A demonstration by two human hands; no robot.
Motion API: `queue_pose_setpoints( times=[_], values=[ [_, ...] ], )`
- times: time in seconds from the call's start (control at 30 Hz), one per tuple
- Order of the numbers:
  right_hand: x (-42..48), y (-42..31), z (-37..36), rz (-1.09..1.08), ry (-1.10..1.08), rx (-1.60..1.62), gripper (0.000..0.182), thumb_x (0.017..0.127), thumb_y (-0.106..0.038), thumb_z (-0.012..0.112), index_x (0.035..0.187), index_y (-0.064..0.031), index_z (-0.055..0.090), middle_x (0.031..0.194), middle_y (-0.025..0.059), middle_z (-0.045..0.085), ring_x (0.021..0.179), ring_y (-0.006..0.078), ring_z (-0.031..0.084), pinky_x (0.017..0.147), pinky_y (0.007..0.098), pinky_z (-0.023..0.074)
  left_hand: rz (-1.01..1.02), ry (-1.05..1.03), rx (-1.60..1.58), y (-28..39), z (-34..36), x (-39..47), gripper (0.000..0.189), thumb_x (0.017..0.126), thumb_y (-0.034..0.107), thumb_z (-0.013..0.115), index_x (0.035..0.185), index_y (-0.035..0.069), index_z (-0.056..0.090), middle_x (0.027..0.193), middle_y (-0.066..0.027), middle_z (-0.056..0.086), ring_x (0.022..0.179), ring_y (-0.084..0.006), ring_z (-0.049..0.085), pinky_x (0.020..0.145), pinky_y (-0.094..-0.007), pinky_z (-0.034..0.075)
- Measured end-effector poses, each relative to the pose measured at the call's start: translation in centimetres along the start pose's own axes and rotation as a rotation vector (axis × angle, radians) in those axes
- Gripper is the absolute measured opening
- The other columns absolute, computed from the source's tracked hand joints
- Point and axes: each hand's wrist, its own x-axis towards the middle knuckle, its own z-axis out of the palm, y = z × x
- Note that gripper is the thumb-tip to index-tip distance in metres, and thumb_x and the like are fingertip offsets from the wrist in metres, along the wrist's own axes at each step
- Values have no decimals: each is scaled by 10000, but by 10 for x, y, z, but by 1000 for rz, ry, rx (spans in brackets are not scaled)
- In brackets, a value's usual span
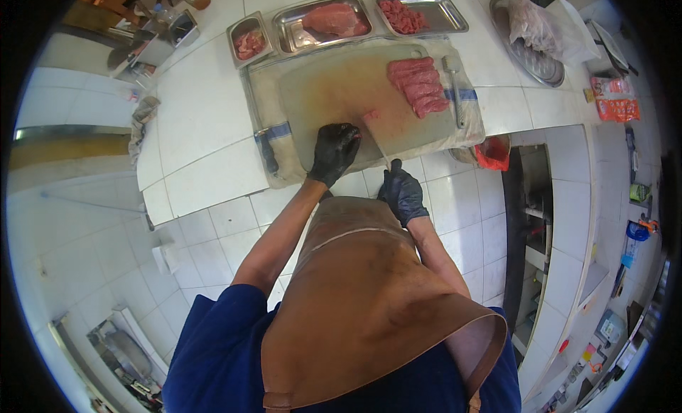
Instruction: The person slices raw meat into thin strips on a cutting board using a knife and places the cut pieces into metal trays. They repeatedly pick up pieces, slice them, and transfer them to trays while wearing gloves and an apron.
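My right hand (403, 193), in a black glove, grips a knife (379, 143) whose blade points away from me over the cutting board (325, 82). Beside the blade, my gloved left hand (335, 153) is curled closed above the board's near edge. A reddish bit of meat (356, 137) shows at its fingers; most of it is hidden. Near the knife tip lies a small pink scrap of meat (371, 114). Overlapping slices of raw red meat (418, 86) rest on the right of the board.
A meat mallet (454, 90) and a sharpening steel (266, 149) flank the board on a cloth (474, 114). Behind stand metal trays with a large meat piece (334, 19), cut meat (402, 16) and trimmings (249, 44). An oval platter (538, 66) sits farther right.
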Motion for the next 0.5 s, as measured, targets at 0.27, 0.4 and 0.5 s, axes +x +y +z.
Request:
queue_pose_setpoints(
  times=[0.27, 0.4, 0.5],
  values=[
    [-17, 0, -14, -48, -55, 103, 219, 986, -237, 511, 1013, -22, 476, 685, 228, 651, 628, 419, 658, 546, 513, 521, -105, 127, 39, 2, -10, -9, 176, 804, 74, 643, 980, 81, 653, 926, -123, 659, 890, -342, 609, 816, -446, 454],
    [-43, -17, -34, -15, -137, 57, 234, 986, -234, 499, 1047, -13, 452, 734, 263, 661, 652, 447, 654, 560, 531, 513, 18, 15, 114, -1, -12, -8, 127, 798, 102, 666, 921, 74, 662, 888, -116, 646, 865, -328, 605, 803, -457, 452],
    [-54, -26, -48, 59, -229, 25, 248, 984, -237, 496, 1075, -12, 442, 760, 284, 663, 685, 458, 657, 571, 545, 505, 26, 4, 179, -5, -9, -12, 157, 794, 120, 665, 951, 115, 676, 910, -82, 646, 892, -303, 605, 797, -458, 435]
  ],
)
